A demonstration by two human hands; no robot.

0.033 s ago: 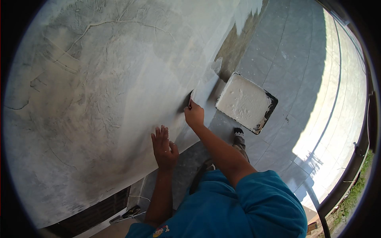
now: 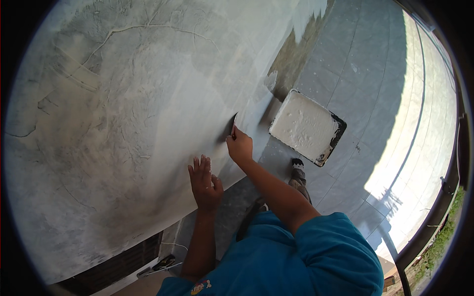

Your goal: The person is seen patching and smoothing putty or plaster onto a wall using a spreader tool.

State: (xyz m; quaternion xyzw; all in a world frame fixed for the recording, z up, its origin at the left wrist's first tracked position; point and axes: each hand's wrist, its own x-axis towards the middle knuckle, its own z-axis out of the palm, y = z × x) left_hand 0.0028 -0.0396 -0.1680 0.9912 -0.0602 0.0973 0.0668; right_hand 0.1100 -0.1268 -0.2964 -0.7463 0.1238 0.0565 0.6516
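Note:
My right hand (image 2: pixel 240 148) grips a putty knife (image 2: pixel 233 126), its thin blade seen nearly edge-on against the plastered wall (image 2: pixel 163 118). Most of the handle is hidden in my fingers. Lower and to the left, my left hand (image 2: pixel 205 186) is open, with fingers stretched up at the wall face and white smears on them. Whether its palm presses on the wall I cannot tell. Smooth pale filler covers the wall around both hands, while rougher grey patches and cracks show farther left.
A black-rimmed tray (image 2: pixel 338 135) of white filler lies on the grey tiled floor (image 2: pixel 360 98), right of the wall's foot. My shod foot (image 2: pixel 297 163) is just below it. Bare brownish wall (image 2: pixel 291 64) shows near the floor. A dark grille (image 2: pixel 113 264) sits at lower left.
My right hand and the putty knife have shifted slightly left along the wall. The left hand stays in nearly the same place.

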